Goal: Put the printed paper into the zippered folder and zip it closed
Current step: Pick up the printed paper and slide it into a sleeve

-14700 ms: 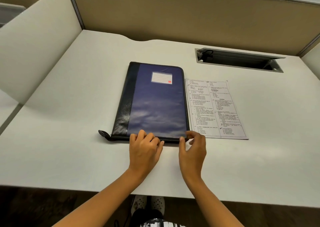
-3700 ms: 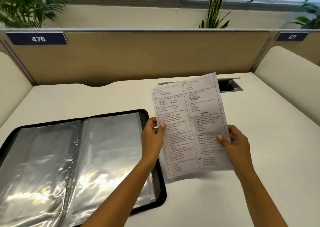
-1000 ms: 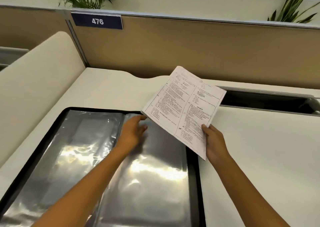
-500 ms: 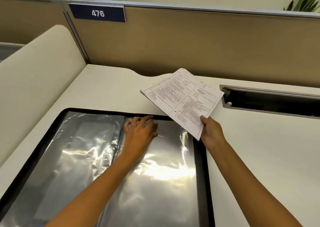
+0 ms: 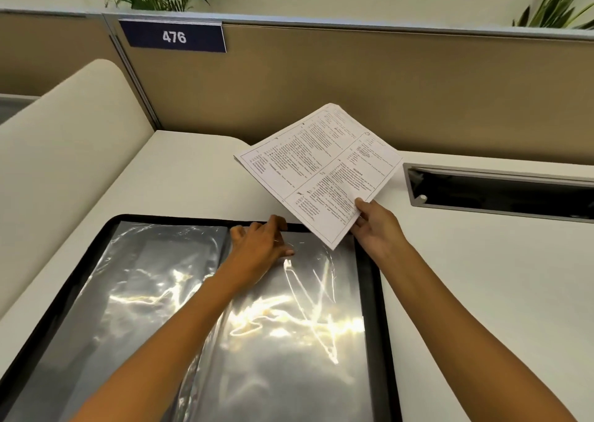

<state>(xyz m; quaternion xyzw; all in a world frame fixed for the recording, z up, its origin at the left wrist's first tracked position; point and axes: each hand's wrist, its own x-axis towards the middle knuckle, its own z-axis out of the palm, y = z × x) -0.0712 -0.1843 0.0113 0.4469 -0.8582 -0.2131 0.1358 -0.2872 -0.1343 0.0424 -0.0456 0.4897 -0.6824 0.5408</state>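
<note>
The zippered folder (image 5: 374,293) lies open on the white desk, black-edged, its two sides filled with shiny clear plastic sleeves (image 5: 289,341). My left hand (image 5: 260,244) rests at the top of the right-hand sleeve, fingers pinching its upper edge. My right hand (image 5: 374,225) holds the printed paper (image 5: 318,167) by its near corner, tilted in the air above the folder's top right corner. The sheet is outside the sleeve.
The white desk (image 5: 482,293) extends to the right. A recessed cable slot (image 5: 501,193) is set into it at the back right. A tan partition (image 5: 353,84) with a sign reading 476 (image 5: 173,37) closes the back; a cream side panel (image 5: 64,151) stands on the left.
My left hand has slid up to the top edge of the right sleeve and pinched it. The paper in my right hand has risen slightly and tilted more upright.
</note>
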